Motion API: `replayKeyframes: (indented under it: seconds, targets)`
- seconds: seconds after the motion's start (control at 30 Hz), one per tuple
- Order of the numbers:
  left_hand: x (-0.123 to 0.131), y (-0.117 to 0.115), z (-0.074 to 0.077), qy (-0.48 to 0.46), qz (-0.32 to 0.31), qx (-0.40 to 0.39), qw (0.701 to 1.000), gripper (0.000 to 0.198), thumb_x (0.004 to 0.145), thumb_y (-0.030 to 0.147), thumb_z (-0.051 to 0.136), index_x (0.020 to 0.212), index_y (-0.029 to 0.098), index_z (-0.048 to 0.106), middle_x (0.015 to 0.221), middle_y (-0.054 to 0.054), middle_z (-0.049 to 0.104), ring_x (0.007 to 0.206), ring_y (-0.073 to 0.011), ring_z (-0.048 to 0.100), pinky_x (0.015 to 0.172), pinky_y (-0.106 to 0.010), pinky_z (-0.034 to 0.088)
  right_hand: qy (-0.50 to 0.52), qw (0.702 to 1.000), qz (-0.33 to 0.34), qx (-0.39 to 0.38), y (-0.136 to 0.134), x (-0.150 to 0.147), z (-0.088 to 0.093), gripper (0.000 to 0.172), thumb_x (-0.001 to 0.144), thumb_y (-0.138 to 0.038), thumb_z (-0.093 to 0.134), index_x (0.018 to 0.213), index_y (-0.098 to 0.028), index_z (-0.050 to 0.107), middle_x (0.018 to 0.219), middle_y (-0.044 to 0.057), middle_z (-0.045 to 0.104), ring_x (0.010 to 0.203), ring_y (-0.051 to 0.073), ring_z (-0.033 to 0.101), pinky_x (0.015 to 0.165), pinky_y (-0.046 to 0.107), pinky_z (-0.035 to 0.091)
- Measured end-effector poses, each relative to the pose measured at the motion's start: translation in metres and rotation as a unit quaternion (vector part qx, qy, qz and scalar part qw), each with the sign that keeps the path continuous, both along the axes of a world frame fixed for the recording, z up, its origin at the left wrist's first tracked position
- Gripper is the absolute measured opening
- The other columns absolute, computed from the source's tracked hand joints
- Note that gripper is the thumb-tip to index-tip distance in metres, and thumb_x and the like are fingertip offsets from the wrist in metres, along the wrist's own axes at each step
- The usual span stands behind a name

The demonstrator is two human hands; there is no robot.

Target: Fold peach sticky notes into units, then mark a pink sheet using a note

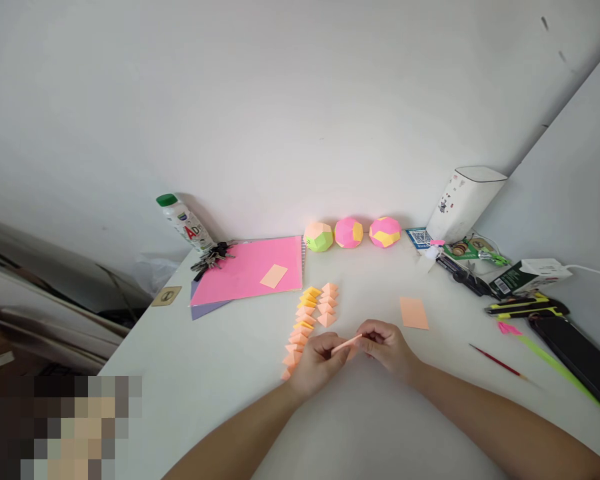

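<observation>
Between my two hands is a small piece of peach paper (347,344), seen nearly edge-on and held above the white table. My left hand (320,363) pinches its left end, thumb on the near side. At the right end, my right hand (387,345) grips it with thumb and fingers. Just beyond my left hand lie two rows of folded paper units, a longer row of peach and yellow ones (300,327) and a shorter peach row (328,305). A flat peach paper sheet (414,313) rests to the right of my hands.
Three faceted paper balls (349,233) stand by the wall. At left are a pink sheet (250,267) with a small peach slip (274,276), keys (213,257) and a bottle (185,223). To the right lie a thin brush (497,361), a utility knife (527,307) and a black case (580,360).
</observation>
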State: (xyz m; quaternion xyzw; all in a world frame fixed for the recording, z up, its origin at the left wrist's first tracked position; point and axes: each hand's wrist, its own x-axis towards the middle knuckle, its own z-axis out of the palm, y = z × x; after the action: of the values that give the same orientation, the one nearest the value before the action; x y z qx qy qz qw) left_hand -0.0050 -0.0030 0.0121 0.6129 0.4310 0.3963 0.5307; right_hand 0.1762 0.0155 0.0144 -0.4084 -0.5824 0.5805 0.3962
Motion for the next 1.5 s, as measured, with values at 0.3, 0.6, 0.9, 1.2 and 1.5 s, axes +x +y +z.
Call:
replayKeyframes:
  seconds: [0.3, 0.6, 0.9, 1.2, 1.5]
  targets:
    - [0.0, 0.0, 0.001, -0.005, -0.003, -0.002, 1.0, 0.037, 0.083, 0.044, 0.056, 0.059, 0.016, 0.058, 0.055, 0.003, 0.039, 0.051, -0.0086, 0.033, 0.046, -0.021, 0.027, 0.015, 0.999, -0.008, -0.027, 0.0, 0.0, -0.005, 0.027, 0.075, -0.044, 0.07, 0.075, -0.018, 0.062, 0.061, -0.003, 0.05, 0.055, 0.011, 0.045, 0.051, 0.025, 0.041]
    - [0.0, 0.0, 0.003, -0.014, -0.006, -0.017, 1.0, 0.041, 0.081, 0.047, 0.057, 0.055, 0.017, 0.052, 0.053, 0.004, 0.035, 0.05, -0.0083, 0.031, 0.045, -0.022, 0.026, 0.005, 1.0, 0.0, -0.007, 0.001, 0.002, -0.006, 0.026, 0.077, -0.043, 0.068, 0.072, -0.018, 0.062, 0.06, -0.003, 0.051, 0.054, 0.011, 0.045, 0.051, 0.025, 0.041]
    - [0.0, -0.001, 0.0, -0.003, -0.003, -0.007, 1.0, 0.039, 0.083, 0.045, 0.056, 0.056, 0.017, 0.052, 0.054, 0.004, 0.037, 0.051, -0.0086, 0.033, 0.045, -0.022, 0.027, 0.016, 1.0, 0.013, -0.016, 0.002, 0.002, -0.001, 0.027, 0.077, -0.043, 0.068, 0.069, -0.018, 0.061, 0.06, -0.003, 0.052, 0.053, 0.01, 0.045, 0.051, 0.025, 0.038]
    - [0.0, 0.0, 0.0, -0.003, 0.004, -0.007, 1.0, 0.031, 0.081, 0.038, 0.057, 0.059, 0.017, 0.055, 0.056, 0.003, 0.042, 0.052, -0.0091, 0.036, 0.049, -0.022, 0.029, 0.009, 1.0, 0.0, -0.002, 0.001, 0.002, -0.002, 0.031, 0.079, -0.047, 0.064, 0.067, -0.019, 0.059, 0.059, -0.003, 0.049, 0.053, 0.011, 0.044, 0.051, 0.025, 0.037]
    - [-0.001, 0.001, -0.004, -0.04, 0.009, -0.031, 0.999, 0.032, 0.082, 0.045, 0.058, 0.069, 0.016, 0.06, 0.057, 0.004, 0.042, 0.052, -0.0085, 0.034, 0.049, -0.022, 0.028, 0.021, 0.999, 0.004, -0.024, -0.005, 0.002, 0.004, 0.028, 0.087, -0.048, 0.054, 0.081, -0.02, 0.052, 0.057, -0.004, 0.05, 0.055, 0.012, 0.048, 0.054, 0.026, 0.039]
